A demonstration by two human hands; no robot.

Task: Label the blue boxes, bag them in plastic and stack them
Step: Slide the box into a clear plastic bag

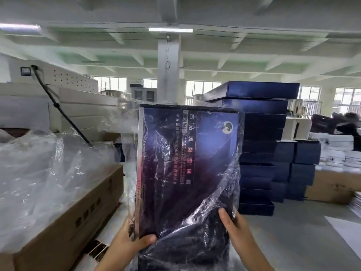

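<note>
I hold a dark blue printed box (187, 153) upright in front of me, wrapped in a crinkled clear plastic bag (224, 192). My left hand (134, 243) grips its lower left corner, thumb across the front. My right hand (232, 225) grips the lower right edge through the plastic. Behind the box, to the right, rises a tall stack of blue boxes (259, 133), with a lower stack of blue boxes (298, 163) beside it.
A brown carton (64, 222) full of loose clear plastic bags (39, 173) sits at the left. Pale machinery with a black cable (58, 110) stands behind it. A pillar (168, 71) rises mid-room. White stacks (340, 151) and another carton (330, 186) lie at right.
</note>
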